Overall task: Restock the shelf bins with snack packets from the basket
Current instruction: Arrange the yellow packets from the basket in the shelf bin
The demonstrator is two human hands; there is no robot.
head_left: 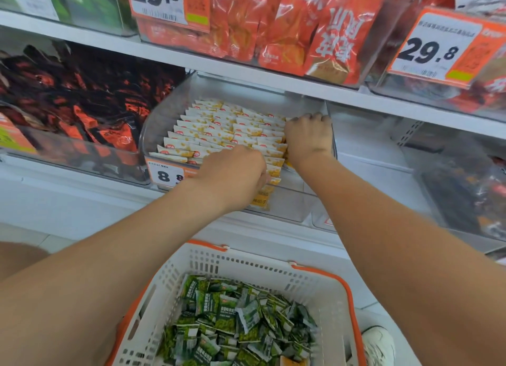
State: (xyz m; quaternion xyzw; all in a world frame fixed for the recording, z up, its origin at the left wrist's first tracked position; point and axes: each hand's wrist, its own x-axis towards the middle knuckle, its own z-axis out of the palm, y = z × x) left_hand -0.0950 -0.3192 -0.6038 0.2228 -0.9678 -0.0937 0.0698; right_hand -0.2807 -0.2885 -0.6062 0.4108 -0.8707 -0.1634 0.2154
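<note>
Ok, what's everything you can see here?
snack packets: many, white and yellow, rows in clear bin
clear bin: one, see-through, middle shelf
green packets: many, green, loose in basket
basket: one, white with orange handles, below arms
dark packets: many, black and red, left bin
top-shelf packets: many, orange, top shelf
price tags: three, white and orange, bin fronts
shoe: one, white, bottom right
left hand: one, fingers curled round packets, bin front
right hand: one, fingers curled, bin's right side
</note>
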